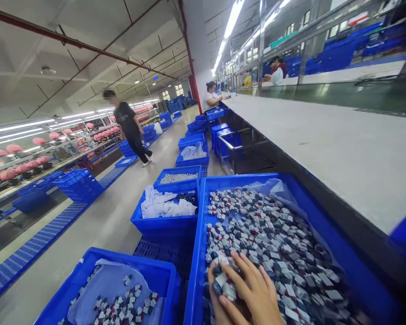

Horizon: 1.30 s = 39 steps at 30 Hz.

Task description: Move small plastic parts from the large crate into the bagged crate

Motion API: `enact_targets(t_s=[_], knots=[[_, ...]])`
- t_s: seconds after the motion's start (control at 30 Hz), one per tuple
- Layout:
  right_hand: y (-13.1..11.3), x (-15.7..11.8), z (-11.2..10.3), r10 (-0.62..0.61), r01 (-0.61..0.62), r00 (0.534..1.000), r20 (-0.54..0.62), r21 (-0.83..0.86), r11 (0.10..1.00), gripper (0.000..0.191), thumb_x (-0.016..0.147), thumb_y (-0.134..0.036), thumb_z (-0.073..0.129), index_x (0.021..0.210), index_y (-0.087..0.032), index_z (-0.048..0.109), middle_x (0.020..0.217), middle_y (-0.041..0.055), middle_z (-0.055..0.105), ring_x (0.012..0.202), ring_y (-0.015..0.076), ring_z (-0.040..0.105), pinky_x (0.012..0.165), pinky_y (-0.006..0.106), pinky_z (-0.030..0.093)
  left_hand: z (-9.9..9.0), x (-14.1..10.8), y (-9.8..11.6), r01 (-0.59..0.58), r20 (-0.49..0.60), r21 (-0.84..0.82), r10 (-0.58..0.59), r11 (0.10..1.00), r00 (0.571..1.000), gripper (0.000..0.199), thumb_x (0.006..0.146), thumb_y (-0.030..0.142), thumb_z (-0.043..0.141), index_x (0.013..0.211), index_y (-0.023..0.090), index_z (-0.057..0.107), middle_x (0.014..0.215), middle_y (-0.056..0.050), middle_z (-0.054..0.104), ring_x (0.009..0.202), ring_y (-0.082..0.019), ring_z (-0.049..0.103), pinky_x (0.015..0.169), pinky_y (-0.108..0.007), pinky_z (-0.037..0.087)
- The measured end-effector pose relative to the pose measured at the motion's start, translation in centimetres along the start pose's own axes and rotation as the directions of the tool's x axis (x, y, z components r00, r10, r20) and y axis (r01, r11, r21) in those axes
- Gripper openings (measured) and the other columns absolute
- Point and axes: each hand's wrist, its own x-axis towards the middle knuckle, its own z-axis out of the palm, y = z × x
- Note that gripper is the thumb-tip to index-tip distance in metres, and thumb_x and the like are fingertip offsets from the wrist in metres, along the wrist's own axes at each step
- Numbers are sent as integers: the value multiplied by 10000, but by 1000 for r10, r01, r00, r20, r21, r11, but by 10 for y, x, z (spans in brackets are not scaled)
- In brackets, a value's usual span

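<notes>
Both my hands are over the near left part of a large blue bin [200,253] filled with small white, dark and red blocks [257,225]. My left hand [216,293] is cupped around a small heap of these blocks [226,285], its lower part hidden. My right hand [255,286] curves over the same heap from the right, fingers bent and slightly apart, fingertips against the blocks. The two hands hold the heap between them.
A lower blue bin [169,280] with a plastic liner and similar blocks stands at the left. More bins [165,225] line the aisle ahead. A long white table [318,135] runs along the right. A person in black [127,122] is in the aisle; others sit farther back.
</notes>
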Motion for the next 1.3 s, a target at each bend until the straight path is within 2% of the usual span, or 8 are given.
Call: enact_targets(t_s=[0.1,0.23,0.37,0.63,0.8,0.97,1.13,1.3], knots=[[-3,-9,-9,77,-68,993,-94,101,993,539,787,-382,499,1286,-289,319,1330,65,354,1209,281,327,944,486,302,16,-13,10,117,87,-115,-108,986,990,415,756,471,354,794,180,648,987,-104,627,1069,-231,505,947,-378,363],[-9,-13,-26,148,-104,970,-191,223,969,416,792,-326,520,1191,-268,418,1233,81,416,1138,251,401,887,431,388,33,-30,24,166,163,-283,-123,945,979,383,788,449,364,919,209,632,1078,-55,601,1080,-173,494,897,-317,395],[-16,-9,-40,139,-78,965,-223,265,961,352,777,-296,549,1120,-271,473,1174,78,446,1095,248,431,861,428,412,46,-45,35,202,201,-398,-130,895,971,339,806,419,364,951,265,629,1143,-27,566,1143,-155,441,920,-304,369],[-21,-6,-48,140,-74,968,-206,297,952,291,760,-311,565,1045,-265,530,1151,74,465,1083,259,445,869,433,407,59,-59,40,151,103,-446,-117,882,988,317,798,395,371,955,295,628,1200,-14,530,1178,-171,407,918,-331,378],[-20,-7,-49,172,-110,967,-189,302,947,356,757,-333,567,1099,-269,493,1161,79,464,1086,258,444,867,433,410,61,-61,40,128,32,-466,-128,876,991,319,801,380,365,971,281,616,1203,-26,527,1171,-181,417,936,-351,368],[-32,-6,-59,59,-14,988,-140,304,953,488,720,-458,575,1160,-278,461,1242,82,414,1142,298,396,891,450,397,61,-57,37,133,-46,-416,-167,900,985,305,796,358,372,866,222,635,1059,-52,607,1122,-160,465,930,-296,390],[-41,-5,-57,35,-2,993,-109,295,955,421,780,-313,529,1191,-275,448,1211,63,479,1134,252,429,886,397,420,59,-55,31,148,-95,-375,-196,915,976,289,780,361,410,918,204,610,1002,-50,619,1024,-141,529,882,-250,426],[-39,-4,-53,99,-44,987,-124,385,922,292,790,-229,501,1078,-275,530,1171,41,518,1093,222,471,886,379,428,59,-59,23,46,-286,-233,-113,971,951,298,776,342,470,1040,226,544,1097,-30,574,1043,-131,516,840,-234,448]])
